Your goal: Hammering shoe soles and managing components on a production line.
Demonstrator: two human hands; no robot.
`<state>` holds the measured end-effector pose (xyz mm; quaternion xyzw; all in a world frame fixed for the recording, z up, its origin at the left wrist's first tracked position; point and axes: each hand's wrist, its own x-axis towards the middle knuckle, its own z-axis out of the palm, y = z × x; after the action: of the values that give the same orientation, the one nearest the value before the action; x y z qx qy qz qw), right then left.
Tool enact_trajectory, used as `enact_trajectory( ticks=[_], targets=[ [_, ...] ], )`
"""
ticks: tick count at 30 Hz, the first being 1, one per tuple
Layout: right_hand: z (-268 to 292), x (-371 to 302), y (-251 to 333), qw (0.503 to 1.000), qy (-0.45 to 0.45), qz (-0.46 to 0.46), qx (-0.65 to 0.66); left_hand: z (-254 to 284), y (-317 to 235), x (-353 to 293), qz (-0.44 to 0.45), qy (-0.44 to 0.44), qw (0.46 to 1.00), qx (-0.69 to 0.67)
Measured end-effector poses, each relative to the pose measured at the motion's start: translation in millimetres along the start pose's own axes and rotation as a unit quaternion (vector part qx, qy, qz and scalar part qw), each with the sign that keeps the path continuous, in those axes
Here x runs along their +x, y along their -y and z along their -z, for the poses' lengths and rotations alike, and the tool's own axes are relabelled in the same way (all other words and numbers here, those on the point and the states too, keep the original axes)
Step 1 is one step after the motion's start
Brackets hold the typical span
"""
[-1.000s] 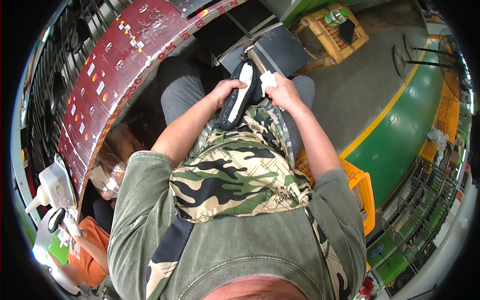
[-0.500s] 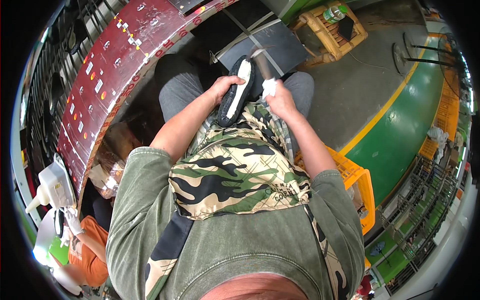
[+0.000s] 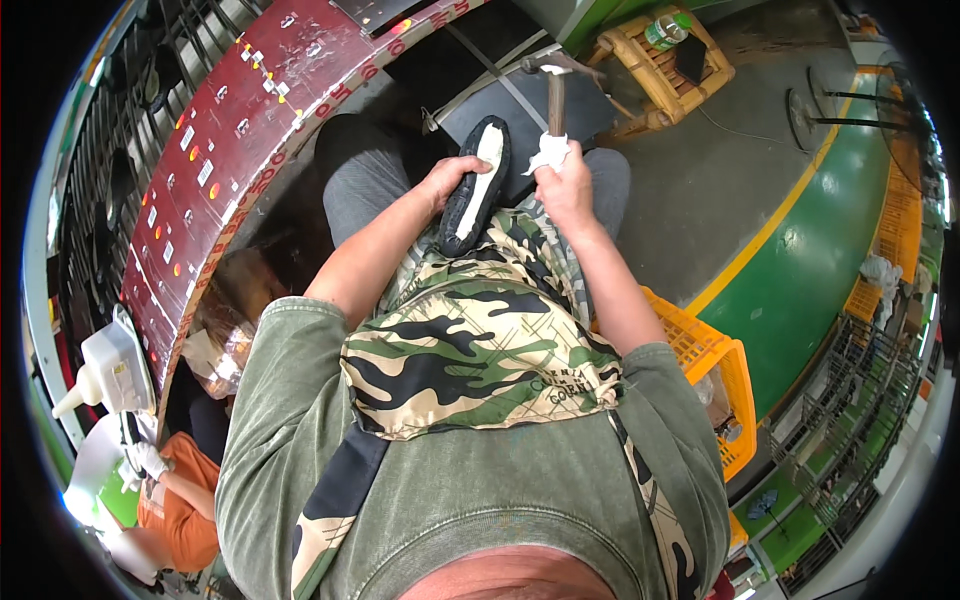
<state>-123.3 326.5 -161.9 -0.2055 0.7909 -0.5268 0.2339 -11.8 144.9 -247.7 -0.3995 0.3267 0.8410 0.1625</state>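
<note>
My left hand (image 3: 452, 183) is closed round the side of a black shoe upper (image 3: 458, 226), its thumb pressing on the white strip (image 3: 484, 182) that runs along the upward-facing underside. The shoe stands nearly upright over my lap, toe and heel not plainly told apart. To its right my right hand (image 3: 566, 190) grips a hammer (image 3: 556, 104) low on its wooden handle, where a white cloth or paper wrap (image 3: 551, 153) shows. The hammer's head is raised past the far end of the shoe and apart from it, above a dark flat board (image 3: 480, 110).
A red-topped curved bench (image 3: 215, 130) borders my left. Ahead to the right stands a bamboo stool (image 3: 655, 85) bearing a green-capped bottle (image 3: 667, 32). A yellow crate (image 3: 738, 400) sits by my right elbow. At lower left, a person in orange (image 3: 180, 500) works near a white bottle (image 3: 110, 368).
The hammer has swung up and to the right, away from the shoe's far end, with my right hand rising slightly. My left hand and the shoe have barely moved.
</note>
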Motion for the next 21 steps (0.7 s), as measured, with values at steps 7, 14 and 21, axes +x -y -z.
enact_trajectory(
  ticks=[7, 14, 21],
  targets=[
    [16, -1, 16, 0.985, 0.091, -0.131, -0.063, 2, 7, -3, -0.008, -0.011, 1.0, 0.002],
    [16, -4, 18, 0.987, 0.107, -0.099, -0.066, 7, 3, -6, -0.018, -0.005, 1.0, -0.009],
    [8, -10, -54, 0.956, 0.093, -0.099, -0.26, -19, -3, -1, -0.023, 0.0, 0.999, 0.038]
  ],
)
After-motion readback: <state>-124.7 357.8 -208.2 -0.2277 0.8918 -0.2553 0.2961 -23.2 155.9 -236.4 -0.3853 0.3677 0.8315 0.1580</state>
